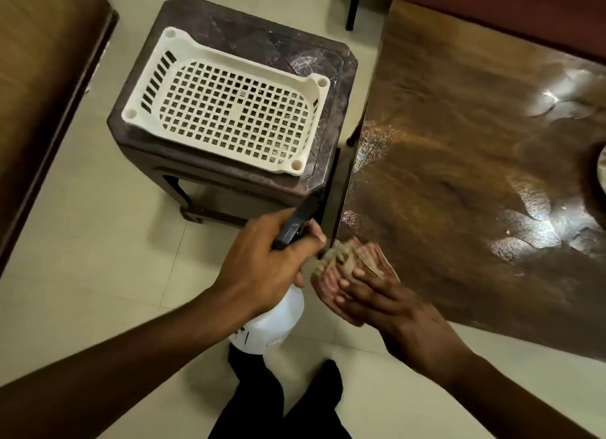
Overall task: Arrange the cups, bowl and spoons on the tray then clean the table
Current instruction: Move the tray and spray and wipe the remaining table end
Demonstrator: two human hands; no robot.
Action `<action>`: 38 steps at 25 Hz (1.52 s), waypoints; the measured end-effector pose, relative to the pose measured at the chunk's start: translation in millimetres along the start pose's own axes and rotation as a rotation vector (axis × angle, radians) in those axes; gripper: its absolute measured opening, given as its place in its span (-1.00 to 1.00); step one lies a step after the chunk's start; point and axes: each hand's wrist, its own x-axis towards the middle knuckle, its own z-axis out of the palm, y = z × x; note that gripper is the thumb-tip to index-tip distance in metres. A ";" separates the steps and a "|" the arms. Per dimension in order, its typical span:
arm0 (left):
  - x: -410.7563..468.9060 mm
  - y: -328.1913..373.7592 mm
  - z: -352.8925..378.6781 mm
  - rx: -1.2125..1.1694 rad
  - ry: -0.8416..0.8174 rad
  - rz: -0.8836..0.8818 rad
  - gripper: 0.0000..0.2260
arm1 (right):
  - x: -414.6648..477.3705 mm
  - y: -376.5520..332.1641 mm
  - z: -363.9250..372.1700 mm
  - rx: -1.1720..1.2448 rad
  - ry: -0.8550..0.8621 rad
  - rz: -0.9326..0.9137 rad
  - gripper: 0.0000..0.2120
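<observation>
My left hand [265, 261] grips the black trigger head of a white spray bottle [272, 320], held over the floor just left of the wooden table [459, 163]. My right hand [377, 301] presses a folded reddish-brown cloth [347, 261] against the table's near left corner. The tabletop shows wet, shiny streaks. A cream perforated plastic tray [226, 104] lies on a dark brown plastic stool [295, 45] to the left of the table; nothing is in the tray. No cups, bowl or spoons are clearly visible.
A round object [601, 166] is cut off at the table's right edge. A wooden piece of furniture [39, 94] fills the left side. Pale floor tiles [98, 242] lie between them. My dark trouser legs [282, 406] are below.
</observation>
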 end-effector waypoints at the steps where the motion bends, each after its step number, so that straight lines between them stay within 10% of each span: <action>1: 2.5 1.1 -1.3 -0.009 0.006 0.007 -0.86 | -19.9 4.4 2.1 -0.011 -0.019 -0.017 -0.33; 8: 27.4 14.4 -22.5 -0.116 0.065 0.030 -0.79 | -11.3 -20.4 15.8 0.162 0.441 0.917 -0.29; 12: 39.6 37.4 -45.3 -0.210 0.124 0.072 -0.89 | 38.9 -89.6 25.3 0.351 0.529 0.966 -0.38; 17: 40.8 74.0 -95.4 -0.210 0.276 0.188 -0.91 | 78.0 -87.0 -38.6 1.380 0.841 1.428 -0.67; 23: 44.3 122.7 -150.9 -0.043 0.429 0.175 -0.68 | 80.1 -86.2 -130.4 2.421 0.924 1.190 -0.51; 29: 85.2 147.8 -183.2 0.118 0.421 0.221 -0.59 | 172.7 -56.8 -171.8 2.066 0.454 1.034 -0.60; 38: 144.9 98.4 -197.7 0.111 0.311 0.265 -0.55 | 317.5 -3.8 -140.1 1.864 0.228 1.173 -0.66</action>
